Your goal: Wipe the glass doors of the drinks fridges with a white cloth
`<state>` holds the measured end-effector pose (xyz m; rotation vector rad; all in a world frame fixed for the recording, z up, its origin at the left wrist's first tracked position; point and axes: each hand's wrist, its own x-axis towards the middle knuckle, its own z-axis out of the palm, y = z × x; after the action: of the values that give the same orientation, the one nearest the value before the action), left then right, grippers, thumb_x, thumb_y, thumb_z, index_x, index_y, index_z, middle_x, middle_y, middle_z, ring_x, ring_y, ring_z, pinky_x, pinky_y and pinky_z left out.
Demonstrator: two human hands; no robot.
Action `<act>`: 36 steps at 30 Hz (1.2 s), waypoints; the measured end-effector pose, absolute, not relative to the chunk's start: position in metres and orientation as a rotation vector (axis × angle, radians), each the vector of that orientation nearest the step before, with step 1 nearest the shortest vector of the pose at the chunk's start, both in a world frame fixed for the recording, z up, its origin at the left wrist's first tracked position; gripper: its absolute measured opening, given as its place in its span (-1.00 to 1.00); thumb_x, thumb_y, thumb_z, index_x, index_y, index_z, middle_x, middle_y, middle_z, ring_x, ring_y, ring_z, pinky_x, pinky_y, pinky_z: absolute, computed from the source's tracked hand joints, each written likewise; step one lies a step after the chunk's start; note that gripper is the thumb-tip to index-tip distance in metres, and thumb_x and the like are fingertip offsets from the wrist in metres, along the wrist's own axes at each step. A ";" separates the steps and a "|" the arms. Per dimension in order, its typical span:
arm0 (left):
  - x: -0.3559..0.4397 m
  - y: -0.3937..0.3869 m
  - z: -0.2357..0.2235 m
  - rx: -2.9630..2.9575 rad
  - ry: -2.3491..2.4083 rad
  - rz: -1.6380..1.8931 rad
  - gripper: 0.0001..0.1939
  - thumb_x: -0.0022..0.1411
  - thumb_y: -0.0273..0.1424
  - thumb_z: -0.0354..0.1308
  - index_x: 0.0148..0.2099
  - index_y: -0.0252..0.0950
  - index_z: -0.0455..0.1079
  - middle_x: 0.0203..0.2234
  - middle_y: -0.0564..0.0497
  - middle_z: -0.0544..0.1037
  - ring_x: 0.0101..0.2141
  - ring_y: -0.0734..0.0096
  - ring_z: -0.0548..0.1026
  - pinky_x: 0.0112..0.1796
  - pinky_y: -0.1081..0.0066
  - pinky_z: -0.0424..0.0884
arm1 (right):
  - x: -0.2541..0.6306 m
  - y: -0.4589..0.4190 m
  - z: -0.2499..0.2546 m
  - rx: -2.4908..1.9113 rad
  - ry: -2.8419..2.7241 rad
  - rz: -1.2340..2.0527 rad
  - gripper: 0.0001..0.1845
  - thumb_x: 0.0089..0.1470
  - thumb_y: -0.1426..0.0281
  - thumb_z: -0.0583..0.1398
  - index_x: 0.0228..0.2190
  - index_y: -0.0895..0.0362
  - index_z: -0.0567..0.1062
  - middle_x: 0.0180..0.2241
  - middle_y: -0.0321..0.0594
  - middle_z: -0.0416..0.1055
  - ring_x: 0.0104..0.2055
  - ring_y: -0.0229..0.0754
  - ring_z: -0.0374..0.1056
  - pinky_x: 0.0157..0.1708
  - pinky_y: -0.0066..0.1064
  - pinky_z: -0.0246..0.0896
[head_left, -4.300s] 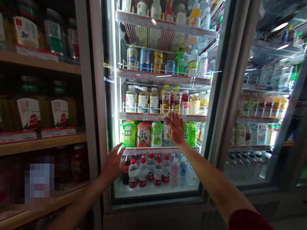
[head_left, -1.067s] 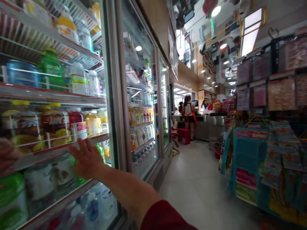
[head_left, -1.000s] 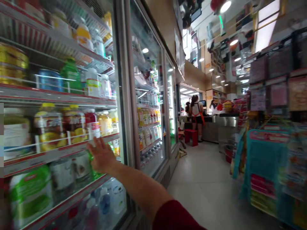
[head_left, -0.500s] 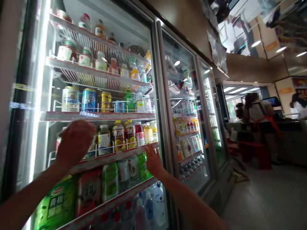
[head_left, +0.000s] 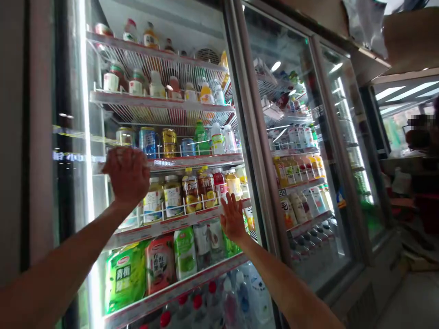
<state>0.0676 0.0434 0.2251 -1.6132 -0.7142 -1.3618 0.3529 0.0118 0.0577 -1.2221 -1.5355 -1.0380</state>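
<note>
My left hand [head_left: 128, 176] is raised in front of the glass door of a lit drinks fridge [head_left: 132, 161], over its left part. A pale, crumpled cloth or tissue [head_left: 105, 168] shows at the edges of its bent fingers; most of it is hidden behind the hand. My right hand [head_left: 233, 219] is lower and farther right, its fingers apart and pointing up, with nothing in it. It is at or close to the same glass; contact cannot be made out. Behind the glass stand bottled teas [head_left: 173, 195], cans [head_left: 169, 142] and a green multipack [head_left: 126, 276].
A metal door frame [head_left: 255, 137] runs just right of my right hand. Beyond it are more glass-fronted fridges [head_left: 308, 146] full of drinks. Plastic sheeting [head_left: 365, 23] hangs at the upper right. A grey wall edge [head_left: 43, 151] borders the left side.
The view has turned left, so the fridge appears farther right. My left hand has risen a little against the shelves and is less blurred. My right hand stays by the same bottles.
</note>
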 end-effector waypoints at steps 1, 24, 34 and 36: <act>0.077 0.044 0.220 -1.601 -0.701 -1.335 -0.50 0.25 -0.36 -0.11 0.21 -0.39 0.04 0.22 -0.16 0.00 0.24 -0.05 -0.24 0.14 -0.15 -0.17 | 0.354 0.015 0.055 -1.204 -1.528 -1.047 -0.36 0.11 0.39 -0.02 0.21 0.16 -0.02 0.29 -0.06 -0.20 0.33 0.01 -0.45 0.21 0.10 -0.33; 0.210 0.033 0.145 -1.941 -0.062 -0.635 -0.54 0.26 -0.35 -0.10 0.20 -0.23 0.10 0.18 -0.02 0.17 0.25 0.15 -0.15 0.18 0.10 -0.06 | 0.436 -0.031 0.004 -1.273 -1.258 -0.936 -0.37 0.11 0.48 -0.05 0.21 0.12 -0.06 0.26 -0.03 -0.10 0.31 -0.02 -0.20 0.17 0.07 -0.11; 0.272 0.012 -0.009 -2.179 -0.053 -0.436 -0.43 0.18 -0.38 -0.04 0.24 -0.33 0.02 0.22 -0.14 0.08 0.24 0.15 -0.07 0.18 0.13 -0.03 | 0.457 -0.078 -0.068 -1.418 -1.279 -0.893 -0.35 0.08 0.51 -0.05 0.21 0.09 -0.03 0.23 -0.03 -0.01 0.28 -0.02 -0.09 0.14 0.04 0.00; 0.270 0.009 -0.043 -2.204 0.137 -0.293 -0.43 0.16 -0.40 -0.02 0.22 -0.35 0.05 0.21 -0.13 0.11 0.23 0.24 -0.02 0.19 0.23 -0.02 | 0.458 -0.087 -0.082 -1.447 -1.313 -0.871 -0.36 0.07 0.52 -0.04 0.20 0.08 0.00 0.23 -0.04 -0.02 0.27 -0.02 -0.09 0.14 0.03 0.00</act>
<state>0.2701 0.0086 -0.0427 -2.2042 0.1368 -0.2932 0.4585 -0.0874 -0.0823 -1.4473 -1.3127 -0.8714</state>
